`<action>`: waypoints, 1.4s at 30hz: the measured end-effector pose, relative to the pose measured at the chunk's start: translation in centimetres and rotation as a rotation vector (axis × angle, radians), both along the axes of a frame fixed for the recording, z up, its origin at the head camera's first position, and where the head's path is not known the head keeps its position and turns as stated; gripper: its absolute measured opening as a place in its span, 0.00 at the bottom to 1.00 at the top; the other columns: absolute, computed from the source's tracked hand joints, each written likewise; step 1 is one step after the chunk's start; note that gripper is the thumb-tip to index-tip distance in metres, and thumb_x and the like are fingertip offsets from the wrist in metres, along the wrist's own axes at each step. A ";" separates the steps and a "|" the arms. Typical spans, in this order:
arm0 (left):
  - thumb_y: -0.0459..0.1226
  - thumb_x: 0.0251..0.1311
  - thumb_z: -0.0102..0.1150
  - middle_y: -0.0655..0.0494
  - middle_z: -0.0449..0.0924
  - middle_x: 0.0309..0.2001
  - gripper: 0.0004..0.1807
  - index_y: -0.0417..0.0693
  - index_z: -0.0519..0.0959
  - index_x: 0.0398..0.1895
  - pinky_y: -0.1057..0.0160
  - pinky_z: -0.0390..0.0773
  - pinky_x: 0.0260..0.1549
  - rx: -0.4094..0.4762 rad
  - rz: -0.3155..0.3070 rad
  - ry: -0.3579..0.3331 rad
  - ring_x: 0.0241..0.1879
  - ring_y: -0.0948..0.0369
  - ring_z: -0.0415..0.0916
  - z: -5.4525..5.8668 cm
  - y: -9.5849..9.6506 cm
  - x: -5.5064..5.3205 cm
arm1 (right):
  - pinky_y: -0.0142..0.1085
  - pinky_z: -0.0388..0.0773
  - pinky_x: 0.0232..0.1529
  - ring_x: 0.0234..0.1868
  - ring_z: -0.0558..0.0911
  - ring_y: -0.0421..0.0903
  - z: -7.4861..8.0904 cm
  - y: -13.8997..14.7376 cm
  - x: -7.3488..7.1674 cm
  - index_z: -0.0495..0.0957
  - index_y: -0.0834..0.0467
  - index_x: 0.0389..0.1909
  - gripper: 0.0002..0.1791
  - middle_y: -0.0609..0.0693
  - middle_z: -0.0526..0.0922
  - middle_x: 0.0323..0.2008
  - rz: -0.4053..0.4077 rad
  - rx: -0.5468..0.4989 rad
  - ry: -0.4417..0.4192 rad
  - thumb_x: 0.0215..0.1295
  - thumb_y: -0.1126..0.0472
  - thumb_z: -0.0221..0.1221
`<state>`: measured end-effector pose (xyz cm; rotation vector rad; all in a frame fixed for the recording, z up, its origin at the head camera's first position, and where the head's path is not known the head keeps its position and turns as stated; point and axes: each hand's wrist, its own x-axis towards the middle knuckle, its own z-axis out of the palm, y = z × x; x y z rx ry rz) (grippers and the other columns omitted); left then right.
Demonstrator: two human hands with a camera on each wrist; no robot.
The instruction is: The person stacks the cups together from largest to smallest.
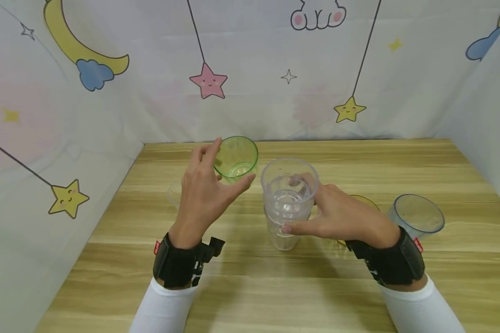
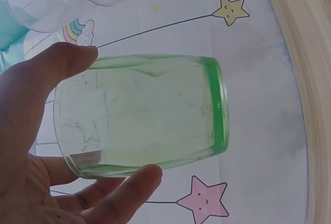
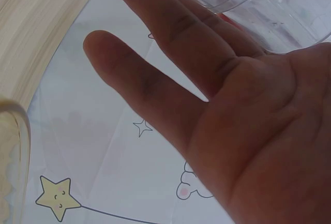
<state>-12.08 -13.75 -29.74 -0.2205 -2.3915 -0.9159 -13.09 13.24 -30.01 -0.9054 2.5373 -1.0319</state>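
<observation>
My left hand (image 1: 204, 189) holds a green see-through cup (image 2: 155, 115) at the back left of the table. In the left wrist view the thumb lies along one side near its rim and the fingers along the other; wall shows past its base. In front of me, my right hand (image 1: 337, 212) grips a stack of clear cups (image 1: 289, 203), thumb on the near side and fingers behind. Only part of the stack's wall (image 3: 289, 12) shows in the right wrist view, where the outer fingers spread out away from it.
Behind my right hand a yellow cup (image 1: 366, 201) is partly hidden. A blue-rimmed cup (image 1: 416, 215) stands to its right. Another clear cup (image 1: 173, 196) shows partly behind my left hand. Printed cloth walls (image 1: 250, 111) bound the wooden table (image 1: 271, 296).
</observation>
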 end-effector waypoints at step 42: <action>0.54 0.46 0.79 0.45 0.73 0.55 0.50 0.41 0.71 0.71 0.61 0.84 0.32 0.059 -0.076 0.162 0.46 0.56 0.75 1.7 0.8 2.1 | 0.46 0.79 0.47 0.46 0.83 0.42 -0.1 0.2 0.2 0.57 0.56 0.70 0.50 0.46 0.84 0.47 0.035 -0.012 0.023 0.56 0.37 0.71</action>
